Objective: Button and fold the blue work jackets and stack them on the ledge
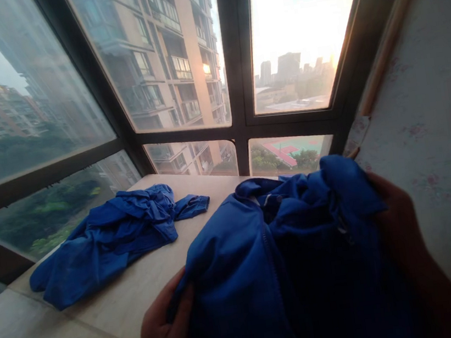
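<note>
A blue zip-up jacket [232, 256] hangs between my two hands at the lower middle right, its collar uppermost and a zip running down the front. My left hand [166, 321] pinches the jacket's left edge between thumb and fingers. On the other side, my right hand [398, 218] grips the cloth near the top right; its fingertips are partly hidden by the fabric. The jacket's lower part is in deep shadow and runs out of view. To the left, a second crumpled blue garment [110, 239] lies on the pale stone sill, with one cuffed end stretched toward the right.
The wide sill [100, 324] runs along tall windows with dark frames [234, 79]. A papered wall [433, 136] with faint flowers closes off the right side, close to my right arm. Outside stand apartment buildings and trees.
</note>
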`<act>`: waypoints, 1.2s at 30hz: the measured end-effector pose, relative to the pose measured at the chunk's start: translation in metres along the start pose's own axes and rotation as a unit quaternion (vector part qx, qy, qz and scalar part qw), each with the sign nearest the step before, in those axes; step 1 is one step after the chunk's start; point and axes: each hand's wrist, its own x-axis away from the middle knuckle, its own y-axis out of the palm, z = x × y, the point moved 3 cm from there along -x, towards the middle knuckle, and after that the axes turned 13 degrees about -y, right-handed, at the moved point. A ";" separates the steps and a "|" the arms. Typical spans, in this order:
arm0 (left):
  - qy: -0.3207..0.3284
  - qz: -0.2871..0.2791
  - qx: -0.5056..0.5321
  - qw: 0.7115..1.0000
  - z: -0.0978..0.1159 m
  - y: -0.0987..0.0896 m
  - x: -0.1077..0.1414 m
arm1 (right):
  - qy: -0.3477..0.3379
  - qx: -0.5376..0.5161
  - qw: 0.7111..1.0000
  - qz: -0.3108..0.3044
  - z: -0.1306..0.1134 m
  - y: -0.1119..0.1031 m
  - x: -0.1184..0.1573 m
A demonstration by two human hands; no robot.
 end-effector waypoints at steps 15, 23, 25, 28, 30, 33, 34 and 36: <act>0.284 0.107 -0.272 0.913 0.017 0.107 -0.037 | -0.103 0.174 0.946 -0.251 0.010 0.129 -0.097; 0.229 -0.004 -0.360 0.904 -0.056 0.126 0.010 | -0.051 0.118 0.954 -0.272 0.112 0.133 0.039; 0.274 -0.038 -0.331 0.902 -0.060 0.124 0.027 | -0.010 0.119 0.970 -0.210 0.146 0.114 0.082; 0.314 -0.132 -0.328 0.881 -0.066 0.139 0.046 | 0.084 0.129 0.978 -0.142 0.180 0.094 0.141; 0.290 -0.180 -0.350 0.873 -0.073 0.155 0.050 | 0.160 0.101 0.971 -0.143 0.189 0.093 0.170; 0.229 -0.215 -0.376 0.872 -0.085 0.174 0.046 | 0.226 0.069 0.955 -0.177 0.190 0.104 0.196; 0.217 -0.218 -0.376 0.874 -0.089 0.178 0.043 | 0.237 0.069 0.951 -0.186 0.189 0.107 0.200; 0.205 -0.211 -0.363 0.884 -0.095 0.181 0.038 | 0.254 0.069 0.946 -0.188 0.189 0.112 0.207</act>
